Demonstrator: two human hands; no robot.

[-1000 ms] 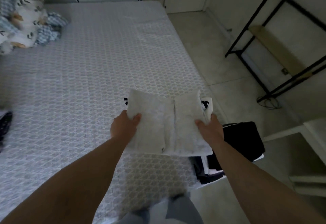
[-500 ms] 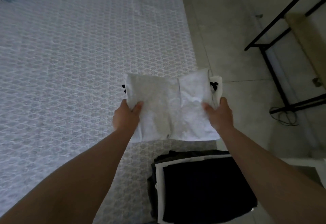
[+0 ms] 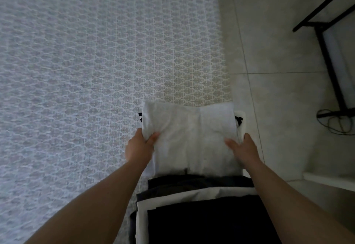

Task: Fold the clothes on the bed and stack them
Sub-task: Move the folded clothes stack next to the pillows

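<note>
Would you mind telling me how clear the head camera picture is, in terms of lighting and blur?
Head view: dim, flat indoor light, no glare. The patterned bed cover smears with motion blur toward the left edge. The folded white garment and both hands, left hand and right hand, are fairly sharp. The dark stack loses detail in shadow.

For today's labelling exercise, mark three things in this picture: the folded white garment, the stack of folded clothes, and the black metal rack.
folded white garment (image 3: 192, 138), head view, middle of its top face.
stack of folded clothes (image 3: 207, 222), head view, the dark top piece.
black metal rack (image 3: 329, 59), head view, its upright leg.
</note>
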